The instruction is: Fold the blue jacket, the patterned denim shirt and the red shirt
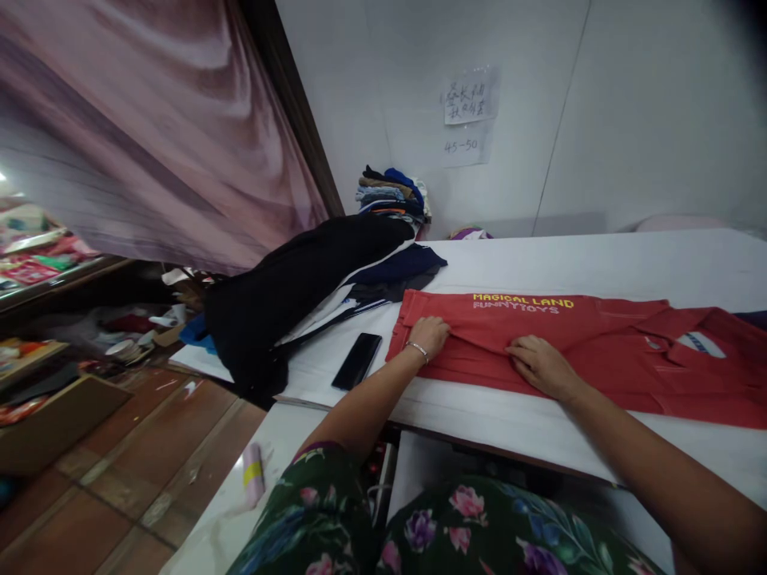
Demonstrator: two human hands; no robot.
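A red collared shirt [611,355] lies stretched lengthwise on the white table, its collar toward the right. Yellow and white lettering runs along its far side. My left hand [430,337], with a bracelet at the wrist, is closed on the fabric near the shirt's left end. Farther right, my right hand [542,366] has its fingers curled on the near half of the same shirt. A raised fold of cloth runs between the two hands. Just left of the shirt, a black phone [358,361] rests on the table.
Dark garments [300,279] are heaped at the table's left end and hang over its edge. Behind them stands a stack of folded clothes [392,196]. Handwritten paper signs [470,100] are on the wall. A pink curtain [197,120] hangs at left, above a cardboard box [65,419].
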